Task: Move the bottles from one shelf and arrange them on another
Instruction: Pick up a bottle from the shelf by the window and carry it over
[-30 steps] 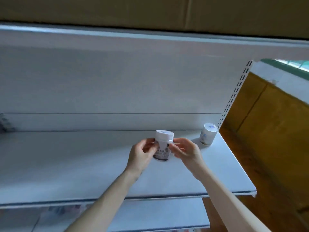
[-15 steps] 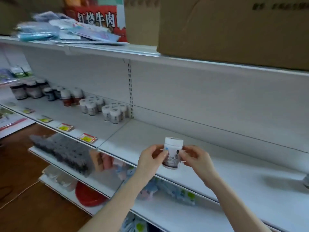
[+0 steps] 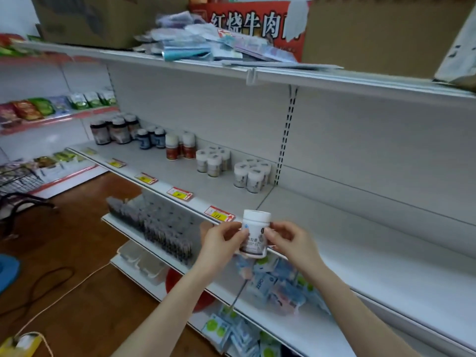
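Head | left hand (image 3: pixel 221 244) fingers pinch bottle (image 3: pixel 255 234) | right hand (image 3: pixel 292 243) fingers pinch bottle

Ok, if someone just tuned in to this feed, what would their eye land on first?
First, the white bottle, pinched between the left hand and the right hand at centre frame, in front of the shelf edge. Then the groups of similar white-capped bottles standing on the middle shelf behind and to the left, and the red carton with large white characters on the top shelf.
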Available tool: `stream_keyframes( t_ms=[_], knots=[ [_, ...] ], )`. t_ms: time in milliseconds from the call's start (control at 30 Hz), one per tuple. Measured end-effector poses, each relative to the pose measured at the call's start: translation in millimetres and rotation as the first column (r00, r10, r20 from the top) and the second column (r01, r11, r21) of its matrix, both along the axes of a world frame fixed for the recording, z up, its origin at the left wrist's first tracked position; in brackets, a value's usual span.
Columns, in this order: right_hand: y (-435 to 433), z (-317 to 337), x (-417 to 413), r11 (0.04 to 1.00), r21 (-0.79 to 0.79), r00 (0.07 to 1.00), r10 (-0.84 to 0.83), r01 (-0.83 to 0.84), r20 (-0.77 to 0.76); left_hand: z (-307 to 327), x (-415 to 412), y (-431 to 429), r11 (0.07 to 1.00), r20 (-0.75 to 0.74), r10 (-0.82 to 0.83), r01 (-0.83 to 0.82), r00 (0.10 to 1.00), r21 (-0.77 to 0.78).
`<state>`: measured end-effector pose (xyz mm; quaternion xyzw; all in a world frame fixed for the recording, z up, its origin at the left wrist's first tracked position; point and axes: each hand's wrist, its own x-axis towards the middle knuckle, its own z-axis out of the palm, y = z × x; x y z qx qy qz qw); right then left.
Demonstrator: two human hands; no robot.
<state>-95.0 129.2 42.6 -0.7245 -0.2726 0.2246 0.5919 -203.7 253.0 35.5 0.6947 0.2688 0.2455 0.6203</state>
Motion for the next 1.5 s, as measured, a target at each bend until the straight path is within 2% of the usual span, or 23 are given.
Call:
stream_keyframes(
  t_ms=[100, 233, 333, 467, 567, 667, 800, 900, 1267, 1500],
  knots=[
    [32, -2, 4, 1.0, -0.01, 1.0, 0.028, -0.028, -0.009, -5, 2, 26, 0.997, 0.006, 0.014, -0.013, 1.0, -0.075],
    [74, -7, 23, 0.999, -0.013, 0.999, 0.041, -0.041, -0.023, -5, 19, 61, 0.999, 0.016, 0.021, -0.021, 1.0, 0.035],
    [104, -11, 44, 1.0, -0.004, 1.0, 0.03, -0.03, -0.005, -3, 38, 88, 0.999, 0.042, -0.001, 0.0, 0.999, 0.033],
    [133, -13, 71, 0.999, -0.048, 0.994, 0.019, -0.015, 0.104, -11, 71, 127, 0.993, -0.024, -0.017, 0.02, 1.0, 0.114],
    [150, -13, 88, 0.995, -0.097, 0.998, 0.004, 0.002, 0.067, -13, 92, 148, 0.981, -0.081, -0.023, 0.038, 0.996, 0.189],
    [163, -19, 97, 0.995, -0.093, 1.0, -0.016, 0.017, 0.012, -17, 109, 163, 0.975, -0.076, -0.08, 0.094, 0.994, 0.203],
    [181, -30, 106, 0.989, -0.103, 0.991, -0.114, 0.106, -0.071, -29, 127, 189, 0.969, -0.064, -0.124, 0.135, 0.99, 0.206],
    [196, -39, 106, 0.972, -0.119, 0.972, -0.214, 0.202, -0.095, -41, 137, 205, 0.957, -0.117, -0.17, 0.192, 0.978, 0.215],
    [229, -42, 102, 0.913, -0.155, 0.925, -0.381, 0.378, 0.011, -54, 161, 236, 0.924, -0.169, -0.289, 0.321, 0.942, 0.209],
    [239, -47, 104, 0.91, -0.156, 0.922, -0.386, 0.383, 0.012, -53, 171, 246, 0.922, -0.186, -0.307, 0.34, 0.933, 0.184]
  ],
)
